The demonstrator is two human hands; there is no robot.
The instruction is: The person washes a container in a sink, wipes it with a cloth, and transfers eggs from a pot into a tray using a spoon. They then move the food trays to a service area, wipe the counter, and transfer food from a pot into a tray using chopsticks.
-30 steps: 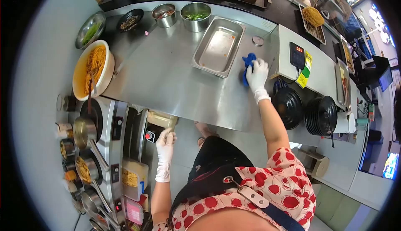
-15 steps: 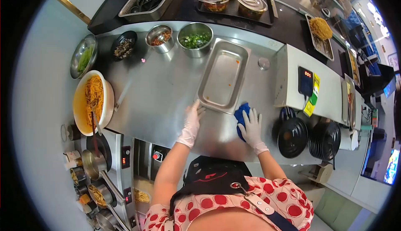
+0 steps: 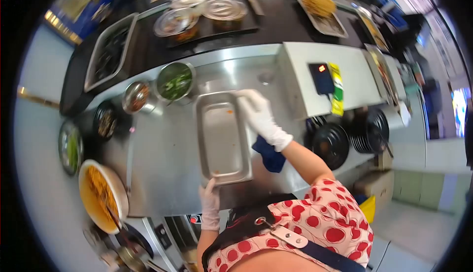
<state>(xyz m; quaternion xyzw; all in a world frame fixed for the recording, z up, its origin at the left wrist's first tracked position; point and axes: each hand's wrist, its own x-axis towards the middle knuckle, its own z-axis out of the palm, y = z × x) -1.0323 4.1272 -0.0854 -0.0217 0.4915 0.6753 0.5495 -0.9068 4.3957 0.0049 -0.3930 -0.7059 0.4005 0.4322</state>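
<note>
A rectangular stainless steel pan (image 3: 224, 179), with a few orange food bits inside, is between my two gloved hands. My left hand (image 3: 210, 203) grips its near-left corner, thumb up on the rim and the other fingers hidden. At the far-right corner, my right hand (image 3: 257, 115) has its fingers closed over the rim. Beside the pan, under my right wrist, a dark blue cloth (image 3: 270, 155) lies crumpled on the steel counter (image 3: 162, 173). Blur hides whether the pan's base touches the counter.
Bowls of chopped greens (image 3: 176, 81) and diced filling (image 3: 136, 97) stand at the back left. A large bowl of orange shreds (image 3: 118, 195) sits left. Black bowls (image 3: 331, 146) and a white box with a scale (image 3: 319, 78) are on the right.
My right hand has left the blue cloth and taken the pan's far-right corner. My left hand now grips the near-left corner. The pan has come nearer to me, and the view has turned.
</note>
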